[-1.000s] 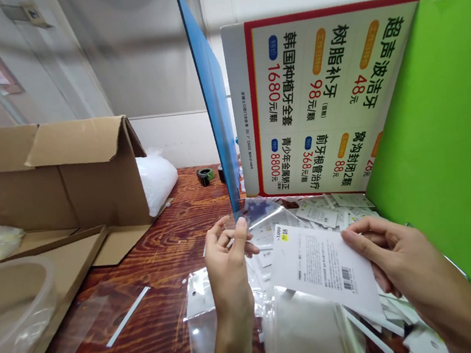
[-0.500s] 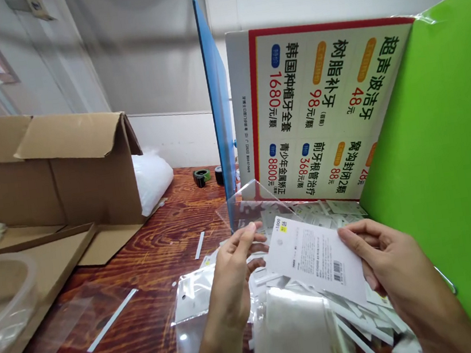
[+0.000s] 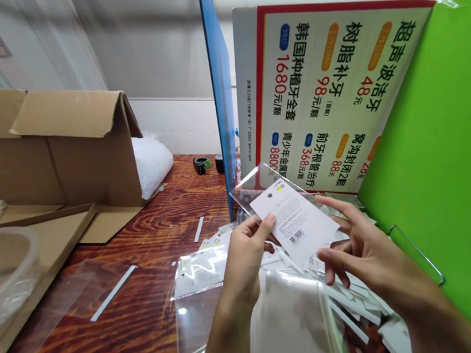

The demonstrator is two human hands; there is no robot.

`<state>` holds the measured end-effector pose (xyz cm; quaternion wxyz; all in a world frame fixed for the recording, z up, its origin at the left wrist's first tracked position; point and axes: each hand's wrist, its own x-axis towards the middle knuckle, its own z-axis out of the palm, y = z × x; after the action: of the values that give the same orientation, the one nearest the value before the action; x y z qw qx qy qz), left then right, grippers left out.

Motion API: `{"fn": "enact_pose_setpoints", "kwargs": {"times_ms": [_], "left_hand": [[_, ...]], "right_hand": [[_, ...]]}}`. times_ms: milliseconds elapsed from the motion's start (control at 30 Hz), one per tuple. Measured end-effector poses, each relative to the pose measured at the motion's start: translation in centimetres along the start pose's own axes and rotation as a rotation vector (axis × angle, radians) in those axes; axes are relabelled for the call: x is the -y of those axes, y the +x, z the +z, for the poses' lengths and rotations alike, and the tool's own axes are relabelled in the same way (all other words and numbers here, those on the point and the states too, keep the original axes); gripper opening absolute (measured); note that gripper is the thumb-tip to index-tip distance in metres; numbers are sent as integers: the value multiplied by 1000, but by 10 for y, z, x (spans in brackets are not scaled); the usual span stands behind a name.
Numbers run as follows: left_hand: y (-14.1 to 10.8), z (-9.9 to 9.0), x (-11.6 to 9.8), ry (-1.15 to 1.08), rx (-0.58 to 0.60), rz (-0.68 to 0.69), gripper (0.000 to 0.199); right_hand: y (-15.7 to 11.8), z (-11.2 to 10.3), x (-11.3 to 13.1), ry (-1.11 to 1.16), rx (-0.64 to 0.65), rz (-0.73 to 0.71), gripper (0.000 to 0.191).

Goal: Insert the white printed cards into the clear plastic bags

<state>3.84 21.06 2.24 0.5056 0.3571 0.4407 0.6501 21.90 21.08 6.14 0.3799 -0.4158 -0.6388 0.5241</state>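
My left hand (image 3: 250, 255) pinches a white printed card (image 3: 295, 218) with a hang hole, a barcode and a yellow mark, its thumb on the card's left edge. The same grip holds a clear plastic sleeve (image 3: 253, 181), which shows around the card's upper end; whether the card is inside or in front of it I cannot tell. At the card's right side is my right hand (image 3: 357, 247), thumb and fingers spread apart. Below both hands lies a stack of clear plastic sleeves (image 3: 292, 322), with a heap of white cards (image 3: 356, 305) beside and behind it.
A green panel (image 3: 443, 172) with a wire handle rises at right, joined to a printed price board (image 3: 295, 105). A blue panel (image 3: 221, 85) stands edge-on. On the wooden table (image 3: 138, 230) are an open cardboard box (image 3: 85, 156), tape rolls (image 3: 201, 165) and a translucent tub (image 3: 6, 282).
The card has passed from my right hand to my left, lining up with the clear sleeve. My right hand has loosened, its fingers now apart. The view has shifted slightly.
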Motion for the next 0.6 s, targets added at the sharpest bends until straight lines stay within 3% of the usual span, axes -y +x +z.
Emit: {"fn": "enact_pose_setpoints", "kwargs": {"times_ms": [133, 333, 600], "left_hand": [[1, -5, -1, -26, 52, -45, 29], [-4, -4, -9, 61, 180, -17, 29], [-8, -11, -19, 153, 259, 23, 32]], "right_hand": [[2, 4, 0, -163, -80, -65, 85], [9, 5, -7, -432, -168, -243, 65], [11, 21, -6, -435, -330, -353, 40]]}}
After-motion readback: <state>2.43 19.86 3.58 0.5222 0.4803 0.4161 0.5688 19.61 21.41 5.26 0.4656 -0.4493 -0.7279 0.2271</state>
